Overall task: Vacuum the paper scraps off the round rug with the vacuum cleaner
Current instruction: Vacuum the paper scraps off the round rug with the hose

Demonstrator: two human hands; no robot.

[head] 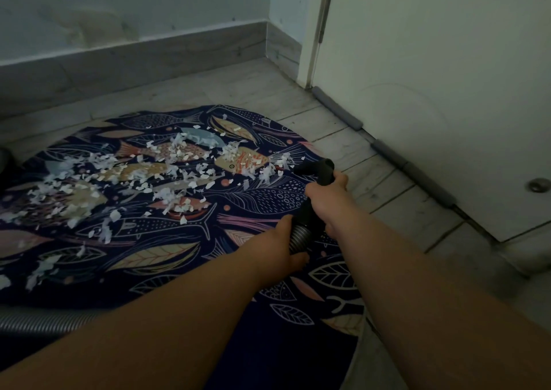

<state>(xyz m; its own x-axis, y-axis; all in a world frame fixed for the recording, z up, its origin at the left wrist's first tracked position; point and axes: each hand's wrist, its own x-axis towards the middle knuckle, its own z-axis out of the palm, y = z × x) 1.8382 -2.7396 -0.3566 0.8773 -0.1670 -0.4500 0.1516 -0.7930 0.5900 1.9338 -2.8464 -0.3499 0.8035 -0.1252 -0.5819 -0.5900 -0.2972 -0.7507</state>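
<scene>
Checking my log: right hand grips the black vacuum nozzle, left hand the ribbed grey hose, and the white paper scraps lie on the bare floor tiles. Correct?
One error: the head view shows the white paper scraps lying on the round dark-blue fish-patterned rug, not on the grey floor tiles. Both grips are right.

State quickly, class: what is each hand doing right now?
Left hand: grips the ribbed vacuum hose.
Right hand: grips the black vacuum handle.
</scene>
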